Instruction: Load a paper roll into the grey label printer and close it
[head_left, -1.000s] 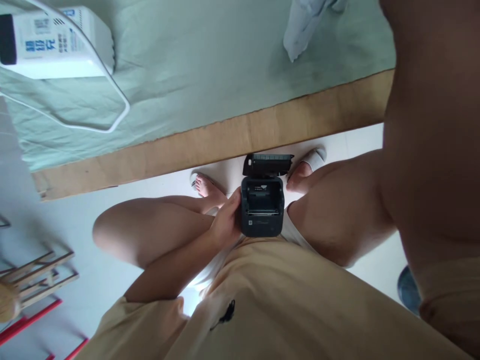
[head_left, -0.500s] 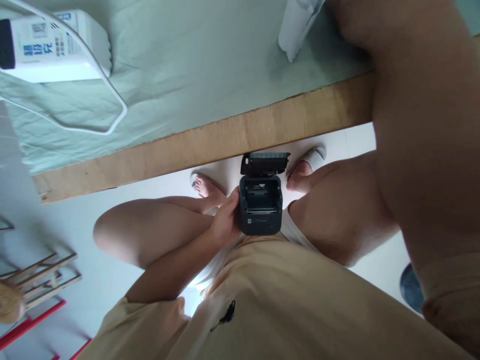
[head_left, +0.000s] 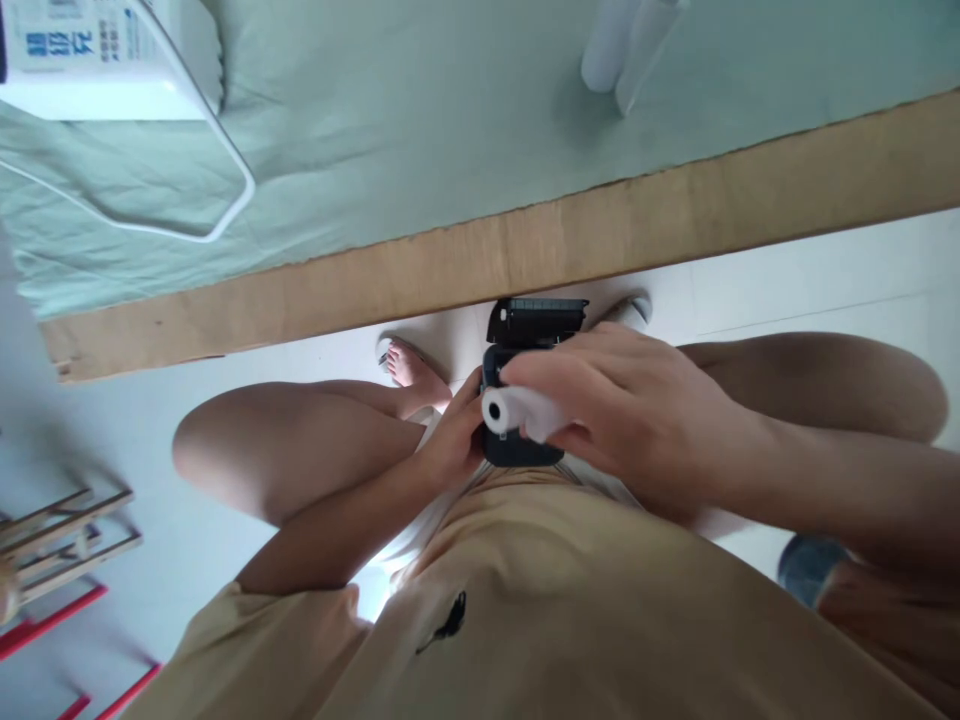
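The right hand [head_left: 637,420] comes in from the right with the forearm across the lap, its fingers closed around a white paper roll [head_left: 514,410]. Just under this hand is the dark printer [head_left: 521,456], lid open. The left hand [head_left: 450,445] grips the printer's left side.

The right hand [head_left: 637,420] and the white paper roll [head_left: 517,410] in its fingers cover most of the dark printer [head_left: 525,458], so its open well cannot be seen. The roll's far end is lost in the palm and smeared by motion. The left hand [head_left: 450,440] grips the printer's side, fingertips hidden behind it. The white box [head_left: 97,60] is cut by the top and left edges, its blue print too small to read. Two pale cylinders [head_left: 619,50], perhaps more rolls, run off the top edge. A blue round thing [head_left: 802,575] is half hidden by the right forearm.
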